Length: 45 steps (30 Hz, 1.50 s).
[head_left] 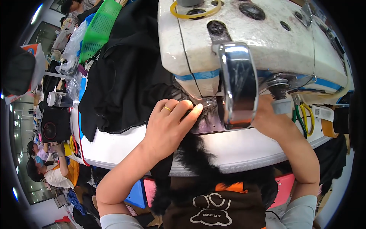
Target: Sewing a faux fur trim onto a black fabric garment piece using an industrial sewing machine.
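Note:
My left hand (167, 128), with a gold ring, has its fingers curled and pinched on black fabric with fur trim at the edge of the white sewing machine head (187, 49). The black fabric (122, 80) spreads leftward, and a strip of black fur (194, 152) hangs over the table's front edge below my hand. My right hand (272, 122) reaches under the machine's right side, beside the chrome arm (238, 76); its fingers are hidden. The metal plate (213, 126) shows between my hands.
The white tabletop (108, 147) curves across the front. A green basket (93, 32) and clear plastic bags stand at upper left. Scissors with yellow handles (307, 118) and a tape roll sit right. Co-workers (59, 173) work at the left; pink and blue boards lie below.

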{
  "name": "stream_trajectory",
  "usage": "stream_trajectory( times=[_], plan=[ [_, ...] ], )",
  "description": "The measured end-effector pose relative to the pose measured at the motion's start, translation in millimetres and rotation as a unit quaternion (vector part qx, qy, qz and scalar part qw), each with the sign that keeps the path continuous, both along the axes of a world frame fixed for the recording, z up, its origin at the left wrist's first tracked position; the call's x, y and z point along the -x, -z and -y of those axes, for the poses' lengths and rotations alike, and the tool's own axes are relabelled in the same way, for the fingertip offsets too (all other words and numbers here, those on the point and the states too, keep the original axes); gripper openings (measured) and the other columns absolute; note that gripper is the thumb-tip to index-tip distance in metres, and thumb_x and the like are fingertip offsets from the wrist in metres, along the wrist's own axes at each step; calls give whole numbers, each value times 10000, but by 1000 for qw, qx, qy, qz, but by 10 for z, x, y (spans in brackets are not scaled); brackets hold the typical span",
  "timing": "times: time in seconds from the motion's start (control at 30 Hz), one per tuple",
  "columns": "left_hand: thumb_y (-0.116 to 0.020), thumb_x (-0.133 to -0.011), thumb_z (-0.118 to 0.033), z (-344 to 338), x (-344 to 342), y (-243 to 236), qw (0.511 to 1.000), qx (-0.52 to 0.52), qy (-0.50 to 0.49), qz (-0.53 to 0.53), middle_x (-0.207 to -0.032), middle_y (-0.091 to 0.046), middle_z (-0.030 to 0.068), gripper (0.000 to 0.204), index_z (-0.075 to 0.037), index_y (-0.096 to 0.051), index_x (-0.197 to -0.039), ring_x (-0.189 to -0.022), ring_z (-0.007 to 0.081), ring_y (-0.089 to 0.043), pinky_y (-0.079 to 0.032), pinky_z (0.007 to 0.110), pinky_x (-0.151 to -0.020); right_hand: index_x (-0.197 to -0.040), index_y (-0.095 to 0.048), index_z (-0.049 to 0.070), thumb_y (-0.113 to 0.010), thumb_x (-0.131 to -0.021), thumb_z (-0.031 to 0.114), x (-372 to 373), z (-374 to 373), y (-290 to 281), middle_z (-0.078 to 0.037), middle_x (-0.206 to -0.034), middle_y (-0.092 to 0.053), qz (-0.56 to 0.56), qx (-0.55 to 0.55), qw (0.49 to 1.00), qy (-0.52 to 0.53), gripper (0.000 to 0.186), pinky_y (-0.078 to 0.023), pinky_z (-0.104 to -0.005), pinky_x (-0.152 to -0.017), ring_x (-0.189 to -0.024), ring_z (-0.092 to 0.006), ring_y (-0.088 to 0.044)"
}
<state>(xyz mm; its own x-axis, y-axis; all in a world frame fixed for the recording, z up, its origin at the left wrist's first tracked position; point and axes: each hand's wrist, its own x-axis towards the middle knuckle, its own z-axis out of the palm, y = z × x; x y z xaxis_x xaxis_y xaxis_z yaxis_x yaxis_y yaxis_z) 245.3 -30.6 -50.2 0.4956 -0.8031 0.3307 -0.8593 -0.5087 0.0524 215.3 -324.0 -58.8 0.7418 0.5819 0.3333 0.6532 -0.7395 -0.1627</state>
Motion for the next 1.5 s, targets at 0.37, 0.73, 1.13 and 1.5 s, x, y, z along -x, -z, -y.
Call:
stream_trajectory(
  times=[0.37, 0.73, 1.13, 1.5],
  plan=[
    [-642, -783, -121, 36, -135, 42, 998, 24, 12, 48, -1053, -576, 12, 359, -75, -642, -1139, -855, 190, -552, -437, 336, -749, -1073, -716, 155, -659, -819, 170, -34, 99, 167, -89, -1054, -662, -33, -66, 997, 22, 260, -497, -453, -815, -987, -321, -637],
    [-669, -796, -153, 55, -260, 50, 996, 3, 54, 67, -1007, -594, 5, 220, -111, -657, -1012, -816, 180, -539, -424, 337, -727, -739, -668, 47, -654, -723, 92, -58, 252, 327, -121, -794, -631, -45, -21, 998, 50, 51, -516, -461, -631, -771, -329, -655],
    [-669, -786, -137, 17, -347, 127, 996, 12, 62, 64, -993, -606, 13, 247, -101, -672, -1030, -794, 176, -555, -416, 331, -707, -860, -748, 54, -643, -730, 32, 37, 269, 274, -145, -769, -680, -2, 23, 994, 110, 168, -550, -456, -679, -784, -355, -678],
    [-670, -792, -142, 62, -287, 26, 995, -17, 48, 91, -1041, -631, 30, 226, -99, -657, -1014, -793, 179, -560, -425, 333, -722, -874, -708, 80, -684, -683, 76, -36, 207, 152, -126, -837, -657, -19, 8, 996, 83, 193, -518, -484, -717, -834, -370, -650]
  ],
)
